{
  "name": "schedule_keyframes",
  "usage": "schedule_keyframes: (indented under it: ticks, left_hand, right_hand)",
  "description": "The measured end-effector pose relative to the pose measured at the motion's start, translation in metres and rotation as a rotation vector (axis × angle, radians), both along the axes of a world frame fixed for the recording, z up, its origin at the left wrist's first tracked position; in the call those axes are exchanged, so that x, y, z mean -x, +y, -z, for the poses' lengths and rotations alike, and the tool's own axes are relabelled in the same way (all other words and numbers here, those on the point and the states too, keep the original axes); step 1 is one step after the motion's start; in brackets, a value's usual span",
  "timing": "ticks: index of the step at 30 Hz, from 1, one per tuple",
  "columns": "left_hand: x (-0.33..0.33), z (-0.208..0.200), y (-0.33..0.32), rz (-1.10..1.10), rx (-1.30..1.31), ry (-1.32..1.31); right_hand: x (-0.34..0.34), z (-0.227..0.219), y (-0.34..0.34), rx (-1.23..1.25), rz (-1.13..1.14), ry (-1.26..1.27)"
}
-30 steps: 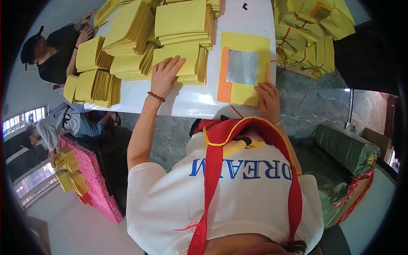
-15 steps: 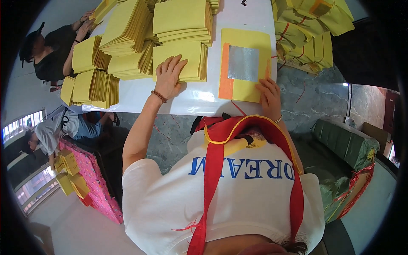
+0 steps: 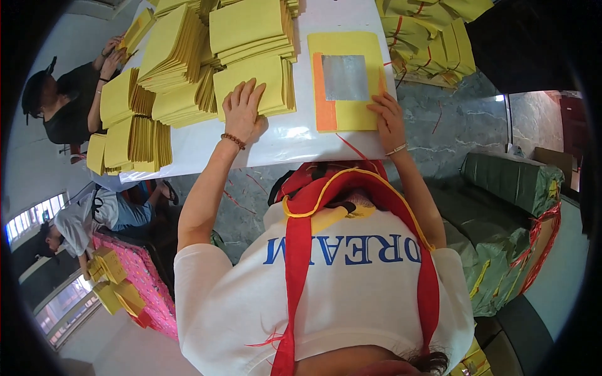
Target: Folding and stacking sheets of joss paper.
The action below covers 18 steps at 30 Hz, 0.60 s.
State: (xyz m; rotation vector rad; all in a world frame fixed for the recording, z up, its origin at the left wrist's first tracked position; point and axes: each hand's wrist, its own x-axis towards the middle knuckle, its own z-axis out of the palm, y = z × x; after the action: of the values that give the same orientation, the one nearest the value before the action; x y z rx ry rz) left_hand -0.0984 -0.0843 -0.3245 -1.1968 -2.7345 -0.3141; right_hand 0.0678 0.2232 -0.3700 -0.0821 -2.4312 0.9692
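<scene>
My left hand (image 3: 242,114) lies with fingers stretched over the near edge of a folded stack of yellow paper (image 3: 257,84). To its right on the table is a flat yellow paper sheet (image 3: 348,116) with orange side strips and a silver foil square (image 3: 345,78) on it. My right hand (image 3: 389,120) rests at that sheet's right edge, fingertips lying on the paper; the thumb is hidden.
More yellow paper stacks (image 3: 182,50) fill the left of the white table (image 3: 276,147). Red-tied yellow bundles (image 3: 433,53) stand beyond its right edge. A co-worker (image 3: 69,100) handles yellow paper at far left; another person (image 3: 100,210) is below. Green-wrapped bales (image 3: 511,188) stand right.
The view has shifted, so the table sits slightly higher and further left. My left hand stays on the stack; my right hand remains at the sheet's right edge, its forearm now more visible.
</scene>
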Motion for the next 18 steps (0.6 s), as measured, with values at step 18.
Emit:
schedule_keyframes:
  ticks: [18]
  left_hand:
    - [-0.068, 0.004, 0.089, -0.081, -0.692, -0.735]
  right_hand:
    - [0.001, 0.001, 0.035, 0.607, -0.171, -0.177]
